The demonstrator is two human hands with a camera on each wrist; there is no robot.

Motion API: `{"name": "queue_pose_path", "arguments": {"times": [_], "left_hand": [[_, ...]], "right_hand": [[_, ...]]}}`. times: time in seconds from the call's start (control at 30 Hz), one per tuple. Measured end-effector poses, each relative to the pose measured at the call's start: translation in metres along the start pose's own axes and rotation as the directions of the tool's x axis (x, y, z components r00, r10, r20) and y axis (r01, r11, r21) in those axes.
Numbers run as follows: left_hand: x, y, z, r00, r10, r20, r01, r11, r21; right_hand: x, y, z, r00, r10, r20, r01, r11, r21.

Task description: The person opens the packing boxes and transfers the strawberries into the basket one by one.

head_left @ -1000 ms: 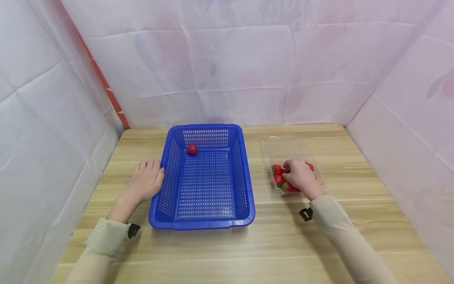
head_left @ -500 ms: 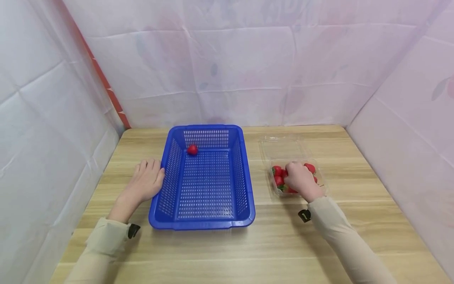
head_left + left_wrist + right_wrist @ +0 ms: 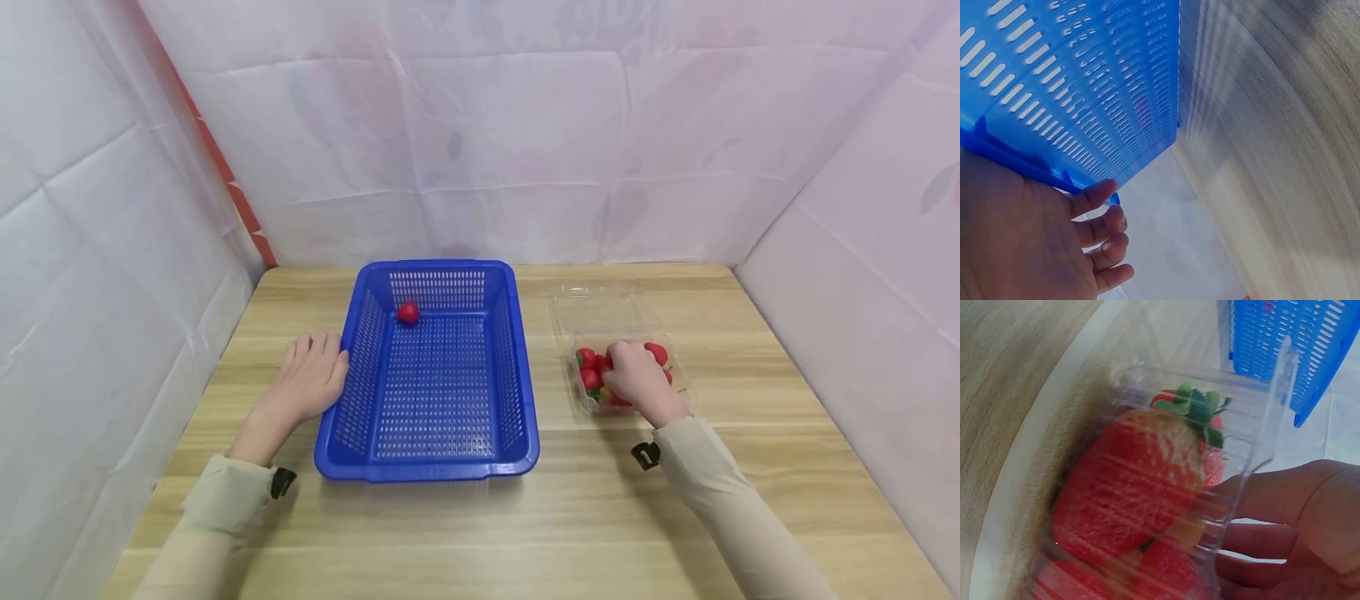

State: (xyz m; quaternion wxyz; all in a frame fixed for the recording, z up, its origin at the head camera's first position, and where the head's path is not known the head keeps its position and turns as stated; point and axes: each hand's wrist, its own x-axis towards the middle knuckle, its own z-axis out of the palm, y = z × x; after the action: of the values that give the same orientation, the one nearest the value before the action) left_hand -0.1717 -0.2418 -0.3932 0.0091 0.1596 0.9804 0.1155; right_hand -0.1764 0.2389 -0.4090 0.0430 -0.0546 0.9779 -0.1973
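A blue plastic basket [image 3: 431, 472] with slotted sides stands left of the middle in the head view. My left hand [image 3: 311, 379] rests against its left rim, thumb at the rim and fingers pointing away from me; the left wrist view shows these fingers [image 3: 1107, 250] loosely bent below the rim. A single strawberry [image 3: 408, 313] lies in the basket's far left corner. To the right, my right hand [image 3: 636, 377] reaches down into a clear plastic box [image 3: 1260, 434] of strawberries [image 3: 1132, 487]. Its fingertips are hidden behind the fruit, so I cannot tell whether they grip one.
The box's clear lid [image 3: 600, 310] lies folded back behind it. Both stand on a wood-grain table [image 3: 480, 542]. White patterned cloth [image 3: 510, 150] hangs close along the back and both sides.
My right hand has drawn its fingers in and shifted slightly inside the box, leaving more strawberries in sight on its right. The left hand and the basket stay put.
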Motion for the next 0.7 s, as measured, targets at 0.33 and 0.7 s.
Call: {"name": "queue_pose_path", "arguments": {"times": [0.33, 0.7], "left_hand": [[0.000, 0.000, -0.002, 1.000, -0.011, 0.016, 0.011, 1.000, -0.008], [0.000, -0.001, -0.002, 1.000, -0.009, 0.022, 0.010, 1.000, -0.009]], "right_hand": [[-0.004, -0.004, -0.007, 0.997, -0.031, -0.071, 0.029, 0.999, -0.026], [-0.010, -0.007, -0.014, 0.985, -0.049, -0.168, 0.046, 0.999, -0.022]]}}
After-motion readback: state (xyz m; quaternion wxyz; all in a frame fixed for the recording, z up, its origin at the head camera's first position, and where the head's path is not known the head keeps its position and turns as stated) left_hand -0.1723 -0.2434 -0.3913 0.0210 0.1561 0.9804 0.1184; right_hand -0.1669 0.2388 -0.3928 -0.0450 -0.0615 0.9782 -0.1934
